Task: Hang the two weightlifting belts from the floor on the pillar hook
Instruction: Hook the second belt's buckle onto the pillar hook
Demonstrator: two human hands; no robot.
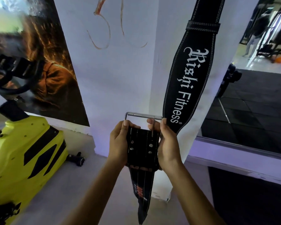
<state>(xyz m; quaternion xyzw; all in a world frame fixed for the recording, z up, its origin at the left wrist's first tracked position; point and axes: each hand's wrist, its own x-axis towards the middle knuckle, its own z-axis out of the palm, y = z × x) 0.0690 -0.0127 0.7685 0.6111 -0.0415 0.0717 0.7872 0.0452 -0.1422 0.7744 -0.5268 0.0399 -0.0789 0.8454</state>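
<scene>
Two belts: one hung, one held
Hung belt (183,75): flat on white pillar (136,78)
Held belt (142,146): below hung belt, steel buckle (143,115) up
Left hand (118,143): fingers clamped on held belt
Right hand (166,143): same, opposite edge

left hand (118,143): raised, fingers curled | right hand (167,143): raised, fingers curled

One black lettered belt (185,82) hangs on the white pillar (120,70); I hold the other black belt (142,150) upright, buckle (143,116) topmost, just left of it.
</scene>
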